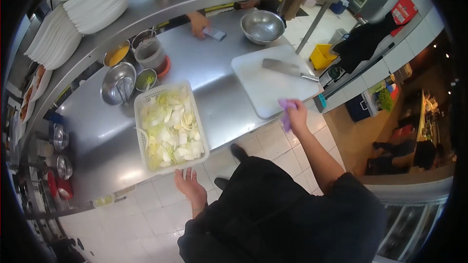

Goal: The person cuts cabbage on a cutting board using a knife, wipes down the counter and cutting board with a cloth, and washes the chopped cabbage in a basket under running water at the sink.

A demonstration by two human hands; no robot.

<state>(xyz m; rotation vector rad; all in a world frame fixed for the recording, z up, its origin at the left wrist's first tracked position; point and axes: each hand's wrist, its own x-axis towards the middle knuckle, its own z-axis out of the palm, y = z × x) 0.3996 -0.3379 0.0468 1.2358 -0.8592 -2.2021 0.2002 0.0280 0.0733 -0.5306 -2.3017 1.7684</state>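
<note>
My right hand (297, 116) is closed around a crumpled purple cloth (284, 122), just off the near right corner of a white cutting board (263, 92). On that board lies a cleaver (282, 66), its handle pointing right. My left hand (190, 188) holds nothing, fingers apart, just below the front rim of a white plastic basket (205, 136). Chopped pale cabbage (173, 126) fills the basket, which rests on the steel counter (222, 126). Whether my left fingertips touch the rim I cannot tell.
Across the counter another person's hand (197, 23) touches a phone (214, 33). A steel bowl (262, 27) stands behind the board. Left of the basket are a bowl with a whisk (118, 84), a plastic tub (150, 54) and a pot of yellow liquid (118, 55). Stacked plates (95, 2) occupy the shelf.
</note>
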